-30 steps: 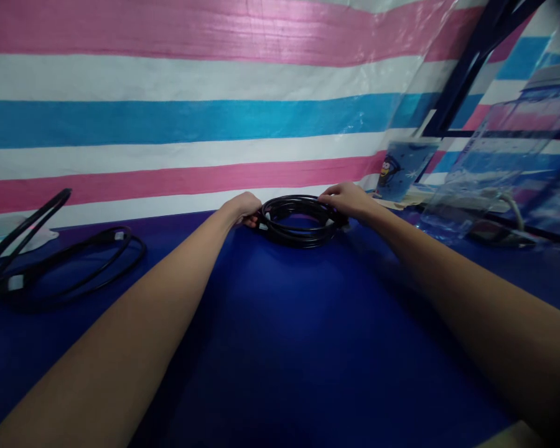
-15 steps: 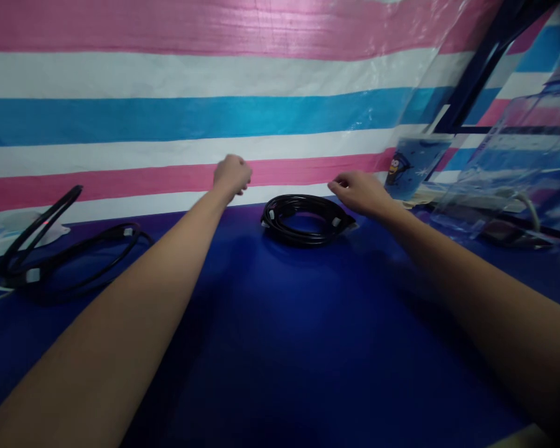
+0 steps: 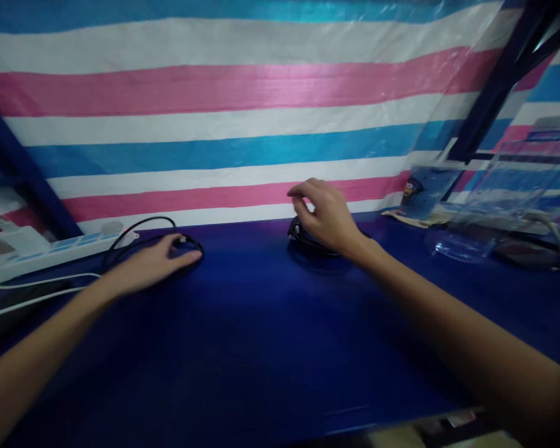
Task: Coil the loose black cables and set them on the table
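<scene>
My left hand [image 3: 156,260] lies over a loosely looped black cable [image 3: 142,221] on the left. Its thumb and fingers are apart, and a pale tag or connector on the cable shows between them. The palm covers part of that loop. My right hand [image 3: 324,214] hovers at or just above a second black cable, a tight coil [image 3: 303,241], with thumb and fingers curved but separated. This hand hides most of the coil; I cannot tell whether they touch.
A white power strip [image 3: 74,249] with a plugged-in adapter [image 3: 23,241] and white cords lies left on the blue table [image 3: 261,336]. At the right stand a patterned cup [image 3: 427,190] and a clear plastic bottle [image 3: 499,193]. A striped sheet [image 3: 242,87] hangs behind.
My left hand has moved from near the coil to the loose cable on the left. My right hand has moved over the coil and its fingers have opened. The view has shifted left.
</scene>
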Demonstrator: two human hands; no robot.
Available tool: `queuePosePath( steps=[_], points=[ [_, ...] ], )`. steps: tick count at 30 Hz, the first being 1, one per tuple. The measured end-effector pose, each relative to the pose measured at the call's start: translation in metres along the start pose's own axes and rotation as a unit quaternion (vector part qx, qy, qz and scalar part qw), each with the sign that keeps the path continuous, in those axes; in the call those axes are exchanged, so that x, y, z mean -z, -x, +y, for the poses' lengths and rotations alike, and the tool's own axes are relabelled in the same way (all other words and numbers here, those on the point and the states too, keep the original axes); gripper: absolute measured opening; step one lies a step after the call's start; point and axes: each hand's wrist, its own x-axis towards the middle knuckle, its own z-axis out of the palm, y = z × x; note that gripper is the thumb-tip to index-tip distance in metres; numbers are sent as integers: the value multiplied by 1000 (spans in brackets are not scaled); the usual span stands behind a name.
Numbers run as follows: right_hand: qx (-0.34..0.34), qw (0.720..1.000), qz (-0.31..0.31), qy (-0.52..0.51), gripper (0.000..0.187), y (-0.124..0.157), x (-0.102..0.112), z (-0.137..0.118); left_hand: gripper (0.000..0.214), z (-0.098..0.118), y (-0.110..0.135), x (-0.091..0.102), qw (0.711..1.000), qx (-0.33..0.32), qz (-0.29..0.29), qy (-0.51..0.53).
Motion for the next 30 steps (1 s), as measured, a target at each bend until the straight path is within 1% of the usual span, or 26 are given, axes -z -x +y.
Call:
queuePosePath(
  steps=[1, 2, 3, 4, 6, 8, 10, 11, 12, 13, 14, 15, 16, 17, 18, 19, 20, 22, 24, 25, 27, 28, 29, 30],
  points=[
    [11, 1000, -14, -14, 23, -4, -4, -10, 92, 4, 5, -10, 1000, -15, -21, -13],
    [18, 999, -37, -25, 23, -7, -9, -20, 91, 11, 9, -19, 998, -42, -7, -47],
    [21, 997, -64, -34, 23, -10, -14, -29, 82, 21, 11, -27, 995, -64, 5, -70],
    [21, 995, -92, -40, 23, -12, -18, -37, 72, 31, 12, -32, 994, -73, 14, -82],
    [0, 990, -130, -55, 24, -12, -28, -48, 62, 53, 10, -35, 994, -80, 19, -75],
    [-77, 978, -162, -106, 23, -7, -38, -52, 58, 73, 3, -29, 995, -87, 27, -48],
    [-166, 950, -208, -167, 22, -1, -46, -52, 55, 90, -4, -18, 994, -94, 53, -22],
    [-205, 928, -238, -199, 27, 2, -48, -52, 54, 98, -4, -12, 993, -94, 77, -4],
    [-241, 899, -269, -247, 36, 4, -49, -51, 53, 106, -3, -7, 989, -94, 108, 18],
    [-270, 864, -290, -310, 47, 3, -48, -52, 53, 113, 0, -4, 983, -101, 146, 47],
    [-293, 822, -296, -388, 57, 1, -46, -53, 51, 119, 6, -3, 971, -117, 190, 85],
    [-314, 769, -289, -475, 65, -3, -43, -55, 50, 125, 12, -4, 957, -141, 224, 119],
    [-327, 715, -274, -554, 69, -9, -38, -58, 49, 130, 19, -8, 943, -172, 247, 145],
    [-335, 670, -253, -612, 68, -16, -34, -61, 48, 133, 26, -13, 931, -204, 258, 161],
    [-340, 645, -234, -643, 63, -23, -29, -65, 49, 135, 32, -19, 923, -235, 256, 165],
    [-350, 630, -216, -659, 53, -29, -24, -69, 50, 135, 36, -24, 918, -263, 250, 162],
    [-359, 621, -201, -667, 42, -34, -20, -72, 52, 134, 38, -30, 914, -287, 241, 155],
    [-367, 620, -171, -672, 22, -39, -13, -76, 57, 130, 37, -35, 910, -326, 222, 130],
    [-353, 634, -144, -672, 17, -37, -9, -76, 61, 123, 32, -33, 902, -362, 218, 90],
    [-342, 647, -126, -670, 16, -34, -8, -75, 62, 119, 29, -30, 892, -386, 227, 69],
    [-315, 675, -85, -661, 17, -28, -6, -73, 59, 111, 24, -19, 861, -432, 265, 47],
    [-303, 687, -67, -657, 19, -25, -6, -72, 54, 107, 21, -13, 846, -440, 296, 58],
    [-294, 695, -52, -654, 21, -22, -6, -72, 47, 103, 18, -7, 837, -426, 332, 89],
    [-287, 703, -40, -649, 23, -20, -8, -73, 39, 99, 14, -2, 834, -390, 364, 137]
  ],
)
